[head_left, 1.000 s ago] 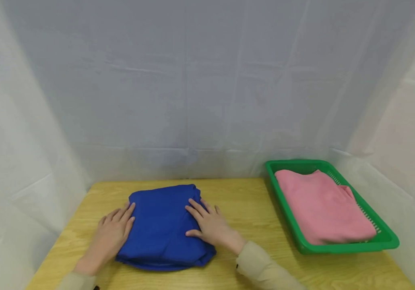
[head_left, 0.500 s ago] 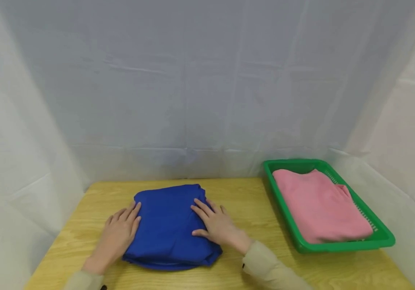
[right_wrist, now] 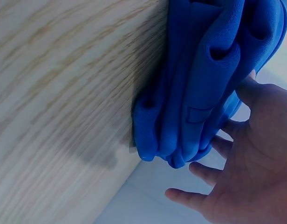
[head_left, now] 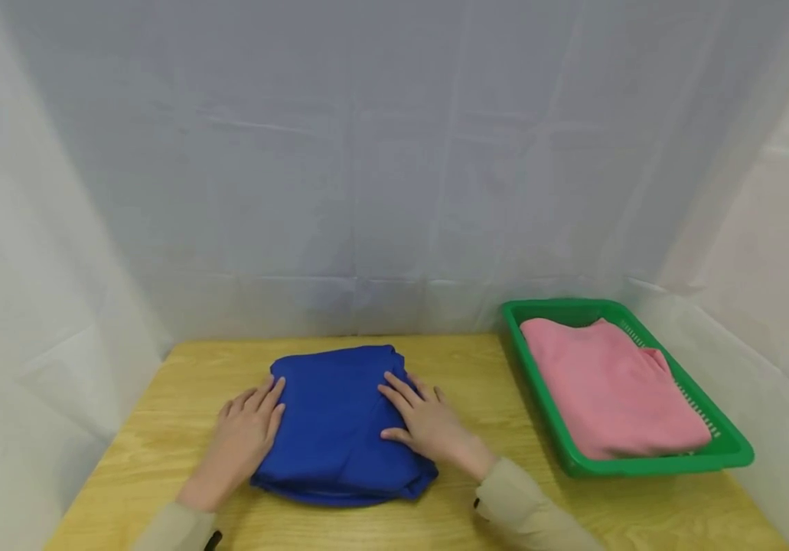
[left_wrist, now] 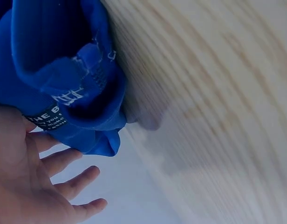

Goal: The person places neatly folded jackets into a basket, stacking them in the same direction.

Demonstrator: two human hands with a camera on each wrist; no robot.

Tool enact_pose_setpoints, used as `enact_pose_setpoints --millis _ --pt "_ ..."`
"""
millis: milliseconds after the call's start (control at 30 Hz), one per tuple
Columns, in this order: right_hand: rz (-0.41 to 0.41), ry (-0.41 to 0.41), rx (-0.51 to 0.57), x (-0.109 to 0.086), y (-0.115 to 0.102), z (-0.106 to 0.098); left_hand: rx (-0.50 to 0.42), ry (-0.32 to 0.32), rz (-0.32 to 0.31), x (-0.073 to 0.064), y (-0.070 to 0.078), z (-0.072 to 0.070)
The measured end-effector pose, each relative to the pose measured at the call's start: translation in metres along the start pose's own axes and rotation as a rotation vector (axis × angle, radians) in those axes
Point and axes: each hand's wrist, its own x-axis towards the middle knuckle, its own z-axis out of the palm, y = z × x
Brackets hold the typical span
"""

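A folded blue garment (head_left: pixel 339 428) lies on the table in the head view, its layers stacked into a rough square. My left hand (head_left: pixel 246 432) rests along its left side, fingertips on the top edge. On the opposite side my right hand (head_left: pixel 431 425) lies with spread fingers over the right edge. The left wrist view shows loose folds of the garment (left_wrist: pixel 64 79) with a dark printed label and white stitching near the thumb. Several stacked layers of the garment (right_wrist: pixel 194 93) fill the right wrist view beside that hand's extended fingers.
A green plastic basket (head_left: pixel 559 428) stands at the table's right side, holding a folded pink cloth (head_left: pixel 614 390). The wooden table (head_left: pixel 174 413) reaches back to a hanging pale sheet (head_left: pixel 366 191), with further sheets at both sides.
Both hands and the blue garment between them have shifted to the right across the table. The basket with the pink cloth has stayed in place.
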Motion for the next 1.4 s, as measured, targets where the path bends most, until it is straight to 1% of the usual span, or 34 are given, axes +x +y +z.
enact_pose_setpoints --millis 100,267,600,967,1100,1267,1400 --pt "0.006 0.0 0.005 -0.003 0.003 -0.002 0.003 -0.002 0.002 0.002 0.004 0.002" --pt "0.005 0.014 0.041 -0.008 0.007 -0.006 0.007 0.02 0.01 0.006 0.01 0.003" --pt "0.02 0.018 0.052 -0.016 0.016 -0.007 0.0 0.024 0.019 0.009 0.021 0.007" --pt "0.024 0.008 0.073 -0.024 0.02 -0.014 -0.003 -0.002 0.019 0.011 0.029 0.01" --pt "0.029 0.011 0.09 -0.026 0.023 -0.015 -0.004 0.019 0.025 0.012 0.033 0.012" --pt "0.041 0.008 0.087 -0.03 0.027 -0.013 -0.01 0.048 0.04 0.015 0.039 0.016" --pt "0.042 0.013 0.093 -0.034 0.03 -0.013 -0.016 0.044 0.042 0.016 0.043 0.017"
